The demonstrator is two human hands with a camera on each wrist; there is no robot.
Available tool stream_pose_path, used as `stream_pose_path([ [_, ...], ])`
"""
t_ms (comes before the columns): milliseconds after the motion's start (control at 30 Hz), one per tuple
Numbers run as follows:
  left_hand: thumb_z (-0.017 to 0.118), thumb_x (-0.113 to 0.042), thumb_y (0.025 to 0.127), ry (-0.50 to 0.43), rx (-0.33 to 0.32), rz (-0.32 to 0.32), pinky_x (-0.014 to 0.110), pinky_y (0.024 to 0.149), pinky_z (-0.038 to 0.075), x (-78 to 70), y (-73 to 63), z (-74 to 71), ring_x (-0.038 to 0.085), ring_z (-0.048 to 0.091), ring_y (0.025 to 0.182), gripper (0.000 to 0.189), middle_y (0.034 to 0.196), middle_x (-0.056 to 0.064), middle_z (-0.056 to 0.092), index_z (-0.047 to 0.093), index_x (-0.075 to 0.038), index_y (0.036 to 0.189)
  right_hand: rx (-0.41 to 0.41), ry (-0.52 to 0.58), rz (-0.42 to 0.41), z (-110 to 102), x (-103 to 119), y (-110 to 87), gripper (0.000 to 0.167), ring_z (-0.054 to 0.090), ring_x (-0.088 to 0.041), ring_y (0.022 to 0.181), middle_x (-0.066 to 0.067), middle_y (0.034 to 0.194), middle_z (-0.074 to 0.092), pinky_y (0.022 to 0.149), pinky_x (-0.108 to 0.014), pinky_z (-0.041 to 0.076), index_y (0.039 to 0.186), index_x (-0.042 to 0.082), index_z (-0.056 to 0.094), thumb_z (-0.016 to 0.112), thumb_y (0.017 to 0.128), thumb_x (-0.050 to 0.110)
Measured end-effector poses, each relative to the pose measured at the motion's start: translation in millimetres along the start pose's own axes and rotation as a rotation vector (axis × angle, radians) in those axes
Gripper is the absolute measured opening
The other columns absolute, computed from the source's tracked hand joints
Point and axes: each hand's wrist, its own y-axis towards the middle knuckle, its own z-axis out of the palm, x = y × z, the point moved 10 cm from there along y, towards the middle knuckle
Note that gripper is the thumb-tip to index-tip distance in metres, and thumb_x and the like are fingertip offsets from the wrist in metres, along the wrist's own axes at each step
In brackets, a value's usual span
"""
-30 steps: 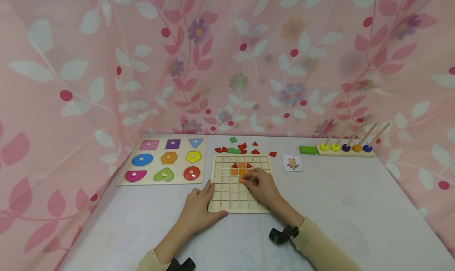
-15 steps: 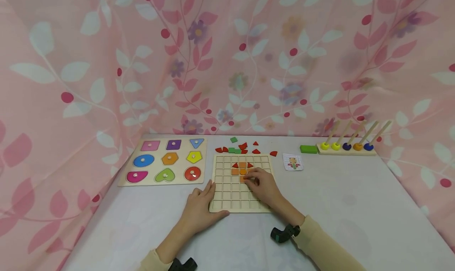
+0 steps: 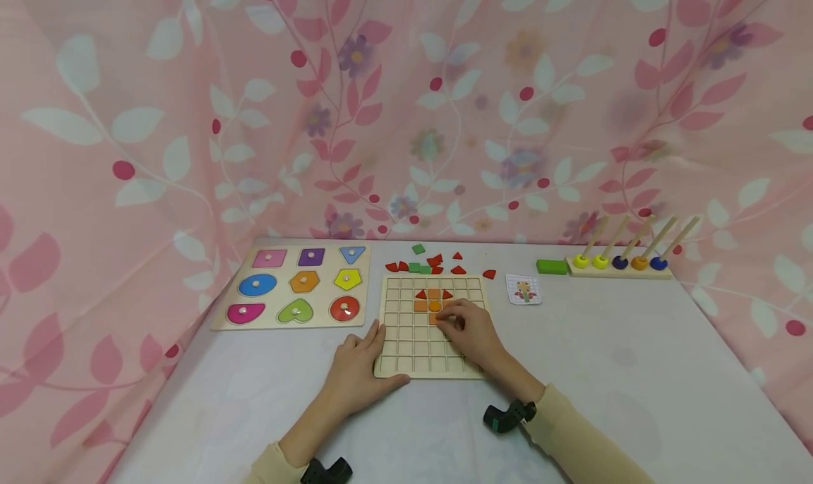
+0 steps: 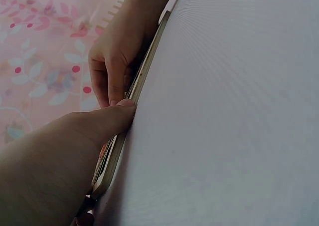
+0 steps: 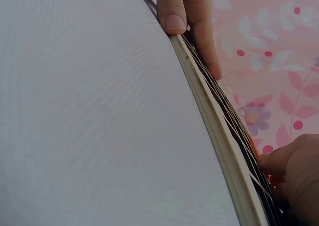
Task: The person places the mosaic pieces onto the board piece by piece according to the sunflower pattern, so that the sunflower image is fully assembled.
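Observation:
A wooden grid board [image 3: 406,346] lies flat on the table. My left hand [image 3: 356,374] braces its near left corner, thumb along the front edge and fingers straight along the left side. Over the board's middle, my right hand [image 3: 471,332] has curled fingers and pinches an orange square piece [image 3: 432,319] at a grid cell; the fingertips partly hide it. Above that sit more orange squares [image 3: 420,306], a round orange piece [image 3: 435,305] and two red triangles [image 3: 421,295]. In the right wrist view the thumb [image 5: 269,161] is low at the grid.
Loose red pieces [image 3: 458,270] and green pieces [image 3: 414,267] lie behind the board. A picture card [image 3: 524,290] is to its right. A knobbed shape puzzle [image 3: 322,279] stands left; a green block [image 3: 551,267] and a peg stand with beads [image 3: 619,272] are at the back right.
Both hands stay in place on the board and the orange square. Only a slight shift of the whole head view shows.

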Motion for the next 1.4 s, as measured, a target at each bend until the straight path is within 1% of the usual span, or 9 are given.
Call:
stream_pose_path([
  [233,0.078,-0.074,0.081,-0.006,-0.008,0.002,0.031,0.075,0.033,-0.5,4.8,-6.1,0.015,0.040,0.093,0.110,0.169,0.011,0.040,0.046,-0.005,0.160,-0.008,0.038,-0.011,-4,5,5.7,0.011,0.054,-0.012,0.073,-0.004,0.109,0.073,0.064,-0.022,0.045,0.102,0.010,0.083,0.085,0.091,0.011],
  [400,0.078,-0.074,0.080,-0.006,-0.015,0.004,0.030,0.075,0.033,-1.2,9.0,-9.3,0.015,0.040,0.093,0.110,0.169,0.010,0.040,0.046,-0.005,0.160,0.024,0.105,0.069,-11,2,10.9,0.016,0.055,-0.015,0.079,-0.001,0.103,0.071,0.067,-0.022,0.046,0.109,0.012,0.081,0.083,0.094,0.015],
  [467,0.078,-0.074,0.080,-0.008,-0.015,0.008,0.030,0.075,0.033,-2.2,11.0,-9.9,0.015,0.040,0.093,0.110,0.170,0.010,0.039,0.046,-0.005,0.160,0.021,0.113,0.073,-18,4,14.8,0.019,0.056,-0.017,0.081,-0.002,0.102,0.072,0.069,-0.023,0.046,0.112,0.010,0.080,0.082,0.094,0.014],
  [533,0.078,-0.074,0.080,-0.007,-0.016,0.015,0.030,0.074,0.033,-2.8,13.0,-10.1,0.015,0.040,0.093,0.111,0.170,0.010,0.038,0.045,-0.005,0.161,0.008,0.102,0.046,-27,6,22.0,0.022,0.058,-0.017,0.080,-0.004,0.104,0.073,0.069,-0.023,0.047,0.115,0.008,0.078,0.082,0.095,0.014],
  [633,0.078,-0.074,0.081,-0.012,-0.015,0.016,0.030,0.074,0.033,-3.1,14.7,-10.6,0.015,0.040,0.094,0.111,0.170,0.009,0.038,0.045,-0.006,0.161,-0.034,0.061,-0.029,-42,8,38.2,0.025,0.062,-0.018,0.078,-0.011,0.107,0.075,0.067,-0.024,0.048,0.117,0.001,0.076,0.081,0.095,0.011],
  [767,0.078,-0.075,0.080,-0.021,-0.011,0.004,0.030,0.074,0.033,-2.2,10.0,-8.6,0.014,0.039,0.093,0.110,0.170,0.009,0.038,0.045,-0.007,0.161,-0.072,0.034,-0.055,-57,0,62.2,0.027,0.067,-0.022,0.080,-0.017,0.111,0.075,0.065,-0.025,0.049,0.120,-0.002,0.075,0.078,0.097,0.012],
  [967,0.078,-0.075,0.079,-0.026,0.014,-0.011,0.029,0.075,0.033,1.5,-2.2,3.2,0.013,0.038,0.092,0.111,0.169,0.009,0.040,0.046,-0.007,0.160,-0.078,-0.019,0.000,-66,-25,90.6,0.027,0.069,-0.030,0.083,-0.020,0.112,0.075,0.068,-0.032,0.052,0.121,-0.003,0.075,0.076,0.098,0.011],
  [1200,0.078,-0.075,0.079,-0.029,0.005,-0.013,0.030,0.077,0.034,2.6,-3.0,4.4,0.013,0.038,0.093,0.111,0.170,0.008,0.040,0.046,-0.006,0.160,0.009,-0.028,0.106,-59,-55,119.5,0.034,0.067,-0.034,0.093,-0.023,0.121,0.071,0.075,-0.036,0.053,0.128,-0.006,0.071,0.074,0.100,0.013],
  [1400,0.078,-0.075,0.079,-0.025,0.006,-0.016,0.030,0.077,0.034,2.5,-2.3,4.3,0.013,0.038,0.093,0.111,0.170,0.008,0.040,0.046,-0.006,0.160,0.053,-0.014,0.204,-56,-76,129.4,0.036,0.066,-0.041,0.112,-0.026,0.128,0.069,0.094,-0.050,0.056,0.131,-0.006,0.070,0.071,0.101,0.015],
])
